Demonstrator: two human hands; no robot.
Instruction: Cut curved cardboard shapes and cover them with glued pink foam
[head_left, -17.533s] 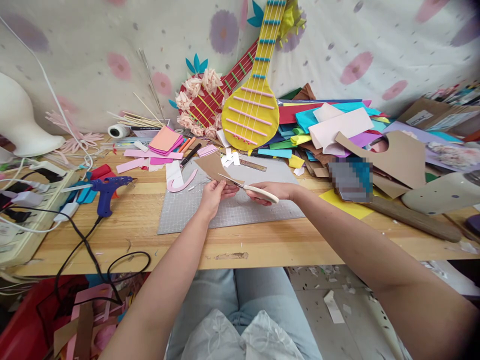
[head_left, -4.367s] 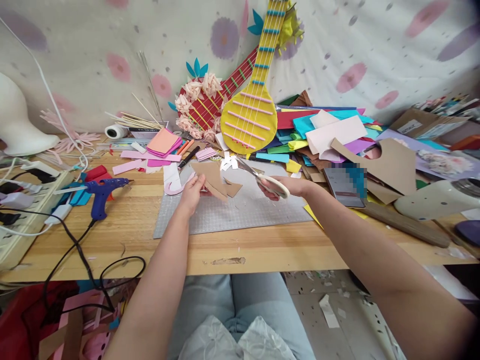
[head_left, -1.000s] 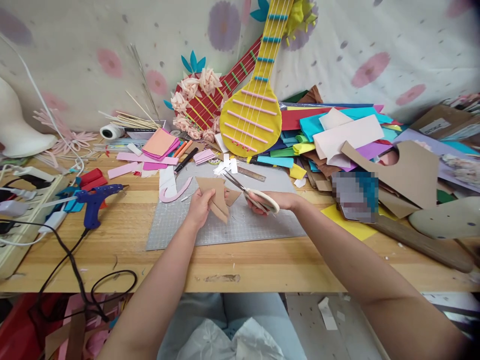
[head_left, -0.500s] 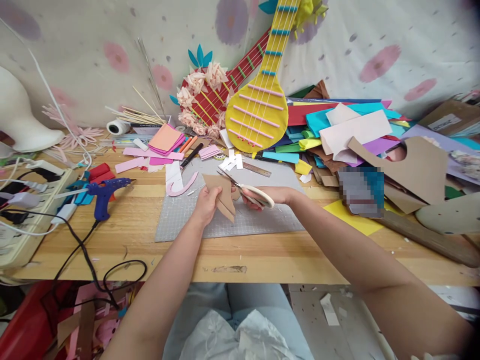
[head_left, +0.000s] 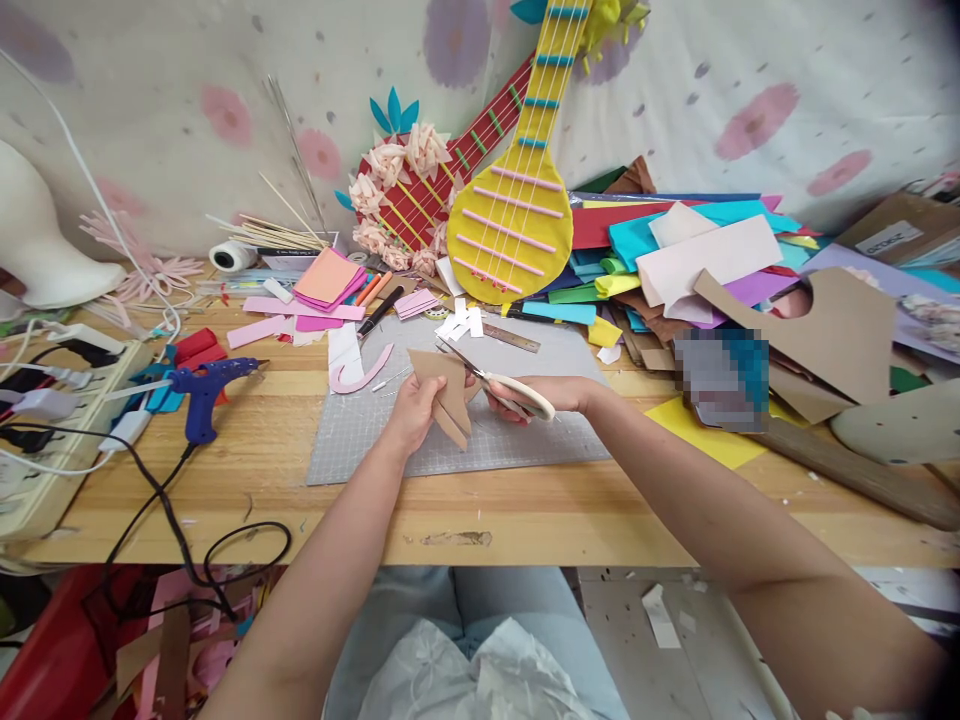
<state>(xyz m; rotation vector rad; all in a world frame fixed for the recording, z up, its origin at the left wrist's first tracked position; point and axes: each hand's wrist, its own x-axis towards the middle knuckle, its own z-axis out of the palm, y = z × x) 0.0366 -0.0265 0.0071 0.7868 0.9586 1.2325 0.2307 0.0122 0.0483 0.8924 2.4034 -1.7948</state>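
My left hand (head_left: 415,408) pinches a folded-looking piece of brown cardboard (head_left: 450,392) above the grey cutting mat (head_left: 352,450). White-handled scissors (head_left: 523,393) are gripped in my right hand (head_left: 517,397). Their dark blades point up and left, close to the cardboard's upper right edge; whether they touch it I cannot tell. Part of my right hand's fingers is hidden behind the handles. Beyond the hands, a metal ruler (head_left: 511,338), white paper pieces (head_left: 459,320) and a curved pink strip (head_left: 365,374) lie on the mat.
To the left are a blue glue gun (head_left: 210,390) with a looping cord and a power strip (head_left: 112,400). A yellow toy lute (head_left: 514,230) and a red one (head_left: 412,205) lean at the back. Coloured sheets (head_left: 690,245) pile up on the right.
The cardboard has turned slightly in my left hand, and its lower tip sits a bit differently. My right hand with the scissors has shifted slightly to the right. The camera view has moved a little.
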